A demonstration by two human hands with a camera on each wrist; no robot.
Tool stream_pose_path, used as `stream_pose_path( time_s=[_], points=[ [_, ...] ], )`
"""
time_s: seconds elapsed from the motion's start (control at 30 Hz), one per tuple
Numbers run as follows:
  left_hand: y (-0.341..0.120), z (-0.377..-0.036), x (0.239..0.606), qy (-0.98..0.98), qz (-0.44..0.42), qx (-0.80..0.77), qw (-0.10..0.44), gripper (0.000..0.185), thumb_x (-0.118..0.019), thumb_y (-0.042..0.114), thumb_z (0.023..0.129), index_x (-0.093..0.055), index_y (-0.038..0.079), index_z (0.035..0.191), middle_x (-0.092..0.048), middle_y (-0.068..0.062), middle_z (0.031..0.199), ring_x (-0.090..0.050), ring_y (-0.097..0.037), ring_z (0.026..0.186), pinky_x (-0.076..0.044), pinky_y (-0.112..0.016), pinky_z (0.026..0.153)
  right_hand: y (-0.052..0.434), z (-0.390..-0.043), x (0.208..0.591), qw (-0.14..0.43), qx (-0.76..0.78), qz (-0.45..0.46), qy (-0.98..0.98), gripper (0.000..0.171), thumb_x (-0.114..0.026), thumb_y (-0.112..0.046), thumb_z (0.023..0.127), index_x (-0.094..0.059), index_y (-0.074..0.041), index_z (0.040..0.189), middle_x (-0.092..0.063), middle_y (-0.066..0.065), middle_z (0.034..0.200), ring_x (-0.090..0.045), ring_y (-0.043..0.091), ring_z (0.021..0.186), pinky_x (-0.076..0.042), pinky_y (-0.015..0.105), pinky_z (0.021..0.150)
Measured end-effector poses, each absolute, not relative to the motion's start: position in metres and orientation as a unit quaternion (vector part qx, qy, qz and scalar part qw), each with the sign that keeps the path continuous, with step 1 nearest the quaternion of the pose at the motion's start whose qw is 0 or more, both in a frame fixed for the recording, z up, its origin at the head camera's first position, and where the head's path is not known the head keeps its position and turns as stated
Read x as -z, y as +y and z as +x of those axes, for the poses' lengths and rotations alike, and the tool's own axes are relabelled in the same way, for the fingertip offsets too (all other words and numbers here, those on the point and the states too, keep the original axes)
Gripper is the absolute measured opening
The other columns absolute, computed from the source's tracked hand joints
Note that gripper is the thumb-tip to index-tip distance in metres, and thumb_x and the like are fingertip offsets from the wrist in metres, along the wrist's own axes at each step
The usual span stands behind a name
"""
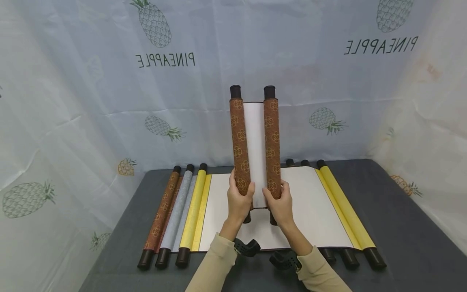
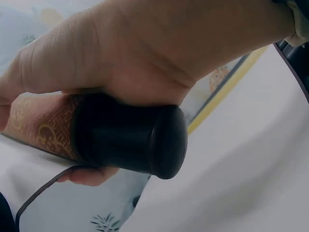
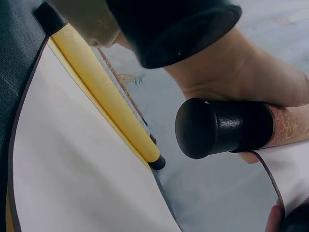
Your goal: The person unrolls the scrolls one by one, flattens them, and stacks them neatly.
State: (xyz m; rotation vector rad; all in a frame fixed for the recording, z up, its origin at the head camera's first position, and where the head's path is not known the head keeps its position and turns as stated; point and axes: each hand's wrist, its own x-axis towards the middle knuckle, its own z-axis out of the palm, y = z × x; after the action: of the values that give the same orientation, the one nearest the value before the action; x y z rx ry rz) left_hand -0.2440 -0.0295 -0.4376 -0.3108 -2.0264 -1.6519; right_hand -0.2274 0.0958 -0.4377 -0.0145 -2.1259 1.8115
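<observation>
A brown scroll with gold flower patterns is held up, partly unrolled, its two rollers upright and a strip of white paper between them. My left hand grips the lower part of the left roller, thumb across its front. Likewise, the right hand holds the right roller near its bottom. In the left wrist view a black end knob sticks out below the left palm. The other black knob shows under my right hand in the right wrist view. The fingers behind the rollers are mostly hidden.
Below lies an unrolled yellow scroll, its white sheet spread on the dark grey table. At the left, a grey-blue roller and a brown roller lie beside its yellow one. A pineapple-print curtain hangs behind and at both sides.
</observation>
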Motion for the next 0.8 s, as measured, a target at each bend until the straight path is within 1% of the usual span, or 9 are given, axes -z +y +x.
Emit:
stream_pose_path(
  time_s=[0.1,0.17,0.23,0.3,0.5,0.6,0.73,0.8],
  points=[
    [-0.03,-0.245,0.438,-0.743,-0.106,0.617,0.238,0.087,-0.068,0.038,0.084,-0.024,0.002,0.15,-0.056,-0.023,0.136,-0.061,-0.034,0.117,-0.052,-0.05,0.093,0.097,-0.229,0.438,0.176,-0.637,-0.008,-0.75,0.056,-0.07,-0.02,0.086,-0.041,0.001,0.129,-0.062,0.025,0.097,-0.055,0.005,0.057,-0.049,0.022,0.051],
    [-0.03,-0.246,0.437,-0.742,-0.105,0.619,0.235,0.092,-0.075,0.036,0.08,-0.026,0.002,0.15,-0.058,-0.022,0.133,-0.063,-0.033,0.114,-0.053,-0.048,0.091,0.098,-0.23,0.439,0.184,-0.633,-0.007,-0.752,0.057,-0.074,-0.019,0.083,-0.042,0.002,0.127,-0.06,0.024,0.094,-0.055,0.005,0.056,-0.048,0.023,0.052],
    [-0.031,-0.247,0.436,-0.741,-0.105,0.621,0.235,0.094,-0.08,0.032,0.077,-0.027,0.003,0.149,-0.061,-0.021,0.127,-0.065,-0.031,0.108,-0.055,-0.046,0.087,0.099,-0.231,0.439,0.192,-0.627,-0.005,-0.755,0.058,-0.076,-0.017,0.08,-0.043,0.002,0.125,-0.059,0.022,0.093,-0.054,0.005,0.059,-0.048,0.023,0.053],
    [-0.032,-0.248,0.436,-0.742,-0.107,0.617,0.24,0.095,-0.082,0.028,0.075,-0.029,0.002,0.148,-0.063,-0.022,0.124,-0.066,-0.031,0.106,-0.055,-0.045,0.085,0.1,-0.231,0.438,0.196,-0.621,-0.001,-0.759,0.06,-0.078,-0.015,0.079,-0.043,0.003,0.124,-0.059,0.022,0.094,-0.054,0.004,0.061,-0.048,0.023,0.053],
    [-0.035,-0.25,0.437,-0.753,-0.112,0.591,0.266,0.083,-0.078,0.02,0.078,-0.032,-0.004,0.144,-0.063,-0.028,0.12,-0.067,-0.036,0.104,-0.056,-0.047,0.082,0.103,-0.233,0.438,0.207,-0.612,0.005,-0.764,0.059,-0.079,-0.013,0.078,-0.044,0.006,0.121,-0.061,0.027,0.095,-0.056,0.005,0.06,-0.048,0.022,0.05],
    [-0.037,-0.252,0.437,-0.751,-0.118,0.594,0.262,0.078,-0.075,0.016,0.08,-0.033,-0.004,0.142,-0.067,-0.029,0.111,-0.07,-0.036,0.093,-0.058,-0.039,0.072,0.105,-0.233,0.437,0.22,-0.608,0.01,-0.762,0.055,-0.078,-0.011,0.078,-0.046,0.007,0.119,-0.06,0.027,0.097,-0.057,0.008,0.065,-0.049,0.02,0.052],
    [-0.041,-0.253,0.435,-0.751,-0.124,0.6,0.244,0.068,-0.071,0.01,0.081,-0.036,-0.001,0.138,-0.069,-0.028,0.105,-0.071,-0.034,0.083,-0.057,-0.03,0.063,0.108,-0.234,0.435,0.231,-0.607,0.015,-0.761,0.048,-0.075,-0.008,0.079,-0.049,0.007,0.117,-0.061,0.026,0.098,-0.056,0.009,0.07,-0.049,0.02,0.055],
    [-0.042,-0.253,0.433,-0.754,-0.128,0.6,0.236,0.063,-0.068,0.008,0.082,-0.037,-0.001,0.137,-0.068,-0.027,0.107,-0.071,-0.035,0.084,-0.058,-0.032,0.064,0.11,-0.235,0.435,0.229,-0.607,0.014,-0.761,0.045,-0.073,-0.008,0.081,-0.05,0.006,0.117,-0.061,0.026,0.096,-0.056,0.009,0.068,-0.049,0.02,0.053]
  ],
)
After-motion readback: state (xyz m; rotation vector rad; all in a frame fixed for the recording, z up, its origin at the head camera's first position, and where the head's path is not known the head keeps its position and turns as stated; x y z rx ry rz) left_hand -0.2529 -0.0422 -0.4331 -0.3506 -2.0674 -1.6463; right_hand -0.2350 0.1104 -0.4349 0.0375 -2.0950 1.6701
